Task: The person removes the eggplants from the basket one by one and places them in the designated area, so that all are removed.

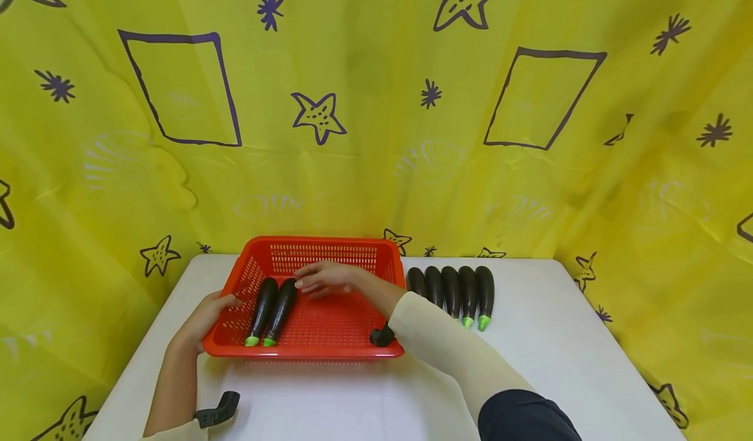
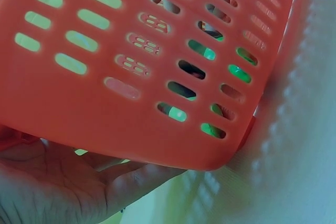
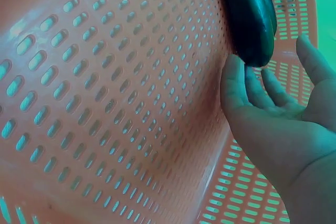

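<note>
A red perforated plastic basket (image 1: 317, 351) stands on the white table, tilted toward the person. Two dark eggplants, the outer one (image 1: 261, 310) and the inner one (image 1: 282, 310), lie side by side along its left part, green stem ends toward the front. My left hand (image 1: 204, 317) grips the basket's left rim, thumb over the edge; in the left wrist view its fingers lie under the rim. Inside the basket, my right hand (image 1: 326, 279) holds nothing, its fingers loosely bent. The right wrist view shows its fingertips right at the rounded end of an eggplant (image 3: 249, 24).
Right of the basket, several more eggplants (image 1: 451, 287) lie in a row on the white table (image 1: 541, 349), partly behind the right forearm. A yellow curtain (image 1: 376, 186) with drawn stars hangs behind and along both sides of the table.
</note>
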`<act>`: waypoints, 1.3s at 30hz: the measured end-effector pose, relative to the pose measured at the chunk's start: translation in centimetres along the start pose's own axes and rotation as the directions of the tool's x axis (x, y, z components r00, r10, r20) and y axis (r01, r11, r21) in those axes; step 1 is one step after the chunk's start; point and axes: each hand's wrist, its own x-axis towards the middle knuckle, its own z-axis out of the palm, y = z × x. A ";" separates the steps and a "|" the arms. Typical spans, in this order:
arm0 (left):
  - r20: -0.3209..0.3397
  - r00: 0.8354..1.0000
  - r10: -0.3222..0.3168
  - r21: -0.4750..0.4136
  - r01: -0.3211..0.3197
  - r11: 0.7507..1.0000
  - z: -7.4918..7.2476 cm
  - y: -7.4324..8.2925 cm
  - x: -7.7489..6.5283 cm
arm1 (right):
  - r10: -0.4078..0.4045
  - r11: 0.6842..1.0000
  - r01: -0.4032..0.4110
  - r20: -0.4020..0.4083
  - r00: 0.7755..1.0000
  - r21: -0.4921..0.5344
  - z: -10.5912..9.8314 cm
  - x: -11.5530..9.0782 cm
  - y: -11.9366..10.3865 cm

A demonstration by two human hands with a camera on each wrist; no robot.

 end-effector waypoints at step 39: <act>-0.004 1.000 0.010 -0.003 -0.010 1.000 0.2 0.1 0.0 | -0.044 0.997 0.040 0.055 0.997 0.071 0.4 -0.1 0.2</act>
